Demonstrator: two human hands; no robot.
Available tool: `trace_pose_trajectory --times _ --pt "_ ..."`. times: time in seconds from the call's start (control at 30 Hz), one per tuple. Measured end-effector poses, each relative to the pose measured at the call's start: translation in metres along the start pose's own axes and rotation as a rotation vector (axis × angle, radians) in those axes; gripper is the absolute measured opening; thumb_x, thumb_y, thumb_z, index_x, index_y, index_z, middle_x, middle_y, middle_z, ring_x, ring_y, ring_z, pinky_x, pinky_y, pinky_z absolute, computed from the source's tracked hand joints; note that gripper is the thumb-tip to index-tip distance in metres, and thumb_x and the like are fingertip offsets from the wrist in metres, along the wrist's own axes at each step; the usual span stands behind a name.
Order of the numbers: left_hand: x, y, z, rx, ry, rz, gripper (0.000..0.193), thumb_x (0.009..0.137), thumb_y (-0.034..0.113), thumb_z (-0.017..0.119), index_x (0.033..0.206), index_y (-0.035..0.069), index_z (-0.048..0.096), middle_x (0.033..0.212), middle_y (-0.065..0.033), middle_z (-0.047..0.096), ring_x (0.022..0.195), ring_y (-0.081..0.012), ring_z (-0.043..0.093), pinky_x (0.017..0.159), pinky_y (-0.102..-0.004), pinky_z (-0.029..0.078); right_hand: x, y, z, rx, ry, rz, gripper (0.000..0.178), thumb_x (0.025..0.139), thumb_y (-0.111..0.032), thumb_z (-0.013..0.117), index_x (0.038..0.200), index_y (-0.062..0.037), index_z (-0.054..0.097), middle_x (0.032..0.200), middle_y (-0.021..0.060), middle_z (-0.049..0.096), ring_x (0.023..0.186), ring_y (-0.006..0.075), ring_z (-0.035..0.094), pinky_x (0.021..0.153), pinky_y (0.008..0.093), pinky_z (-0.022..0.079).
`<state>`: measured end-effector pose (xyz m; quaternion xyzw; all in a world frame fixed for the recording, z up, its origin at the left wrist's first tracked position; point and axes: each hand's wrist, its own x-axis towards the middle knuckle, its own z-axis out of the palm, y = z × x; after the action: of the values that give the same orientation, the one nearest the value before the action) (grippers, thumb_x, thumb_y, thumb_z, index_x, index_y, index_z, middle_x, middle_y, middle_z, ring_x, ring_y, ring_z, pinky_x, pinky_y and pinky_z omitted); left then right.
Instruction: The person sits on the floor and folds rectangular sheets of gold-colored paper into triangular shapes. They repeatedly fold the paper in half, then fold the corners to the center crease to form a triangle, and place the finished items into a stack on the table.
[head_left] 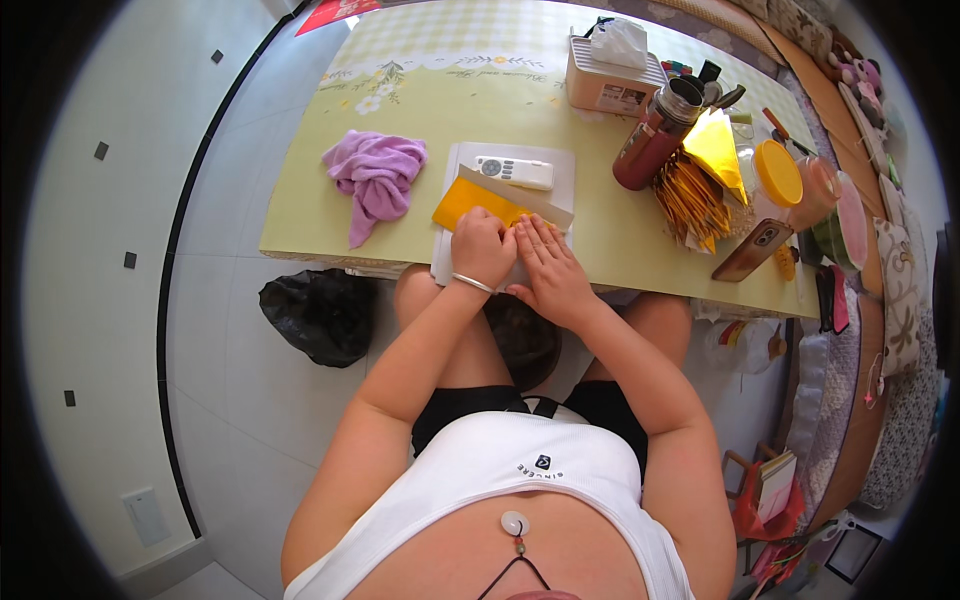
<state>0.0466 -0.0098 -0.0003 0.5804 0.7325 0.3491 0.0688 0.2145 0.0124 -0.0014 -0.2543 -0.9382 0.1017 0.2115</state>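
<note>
In the frame's centre, the right hand [552,268] lies with fingers outstretched; the left hand [482,250] curls its fingers, whether pinching I cannot tell. Both touch the gold paper sheet [457,205], just below a white remote control [514,172]. Farther, upper right, stands a tissue box [606,82].

Left hand [482,248] and right hand [548,268] on gold paper [460,202], white remote [518,173] beyond, purple cloth [376,178] leftward
</note>
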Motion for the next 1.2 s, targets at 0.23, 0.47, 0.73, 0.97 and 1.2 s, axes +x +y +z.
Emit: trace_pose_trajectory --times 0.23,0.47,0.73,0.97,1.2 --pt "0.003 -0.003 0.004 0.030 0.052 0.067 0.020 0.078 0.017 0.072 0.066 0.001 0.068 0.077 -0.0159 0.062 0.079 -0.0342 0.061 0.075 -0.0450 0.049 0.001 0.004 0.008 -0.062 -0.028 0.058 0.089 0.089 -0.054 0.062 0.149 0.0054 0.036 0.156 0.0228 0.036 0.149 0.0347 0.029 0.123 0.0456 0.018" --pt "-0.002 -0.003 -0.016 0.119 -0.087 0.027 0.020 0.080 0.021 0.071 0.069 0.004 0.068 0.084 -0.0168 0.063 0.085 -0.0358 0.060 0.081 -0.0459 0.048 0.003 0.001 0.007 -0.065 -0.059 0.075 0.085 0.086 -0.056 0.065 0.149 -0.0043 0.042 0.156 0.0233 0.036 0.149 0.0381 0.027 0.122 0.0482 0.019" --pt "-0.005 -0.028 -0.082 0.086 -0.103 0.562 0.030 0.068 0.017 0.077 0.094 0.006 0.065 0.104 -0.0111 0.063 0.101 -0.0320 0.059 0.089 -0.0449 0.047 0.004 0.020 -0.019 0.084 -0.158 -0.106 0.061 0.084 -0.045 0.073 0.139 -0.0230 0.059 0.153 0.0234 0.040 0.147 0.0408 0.029 0.121 0.0506 0.021" --pt "-0.023 -0.036 -0.090 0.125 -0.277 0.692 0.053 0.061 0.016 0.085 0.109 0.005 0.066 0.115 -0.0144 0.064 0.108 -0.0370 0.060 0.096 -0.0447 0.047 0.012 0.044 -0.040 0.218 -0.118 -0.241 0.032 0.084 -0.010 0.070 0.116 -0.0097 0.070 0.138 0.0200 0.058 0.134 0.0399 0.048 0.116 0.0528 0.035" --pt "-0.018 -0.050 -0.095 -0.036 -0.287 0.658 0.045 0.064 0.020 0.083 0.103 0.005 0.067 0.117 -0.0134 0.066 0.109 -0.0347 0.061 0.094 -0.0437 0.049 -0.001 -0.019 0.009 0.067 0.187 0.038 0.024 0.082 -0.010 0.070 0.102 0.0002 0.061 0.124 0.0262 0.062 0.123 0.0440 0.056 0.107 0.0539 0.043"
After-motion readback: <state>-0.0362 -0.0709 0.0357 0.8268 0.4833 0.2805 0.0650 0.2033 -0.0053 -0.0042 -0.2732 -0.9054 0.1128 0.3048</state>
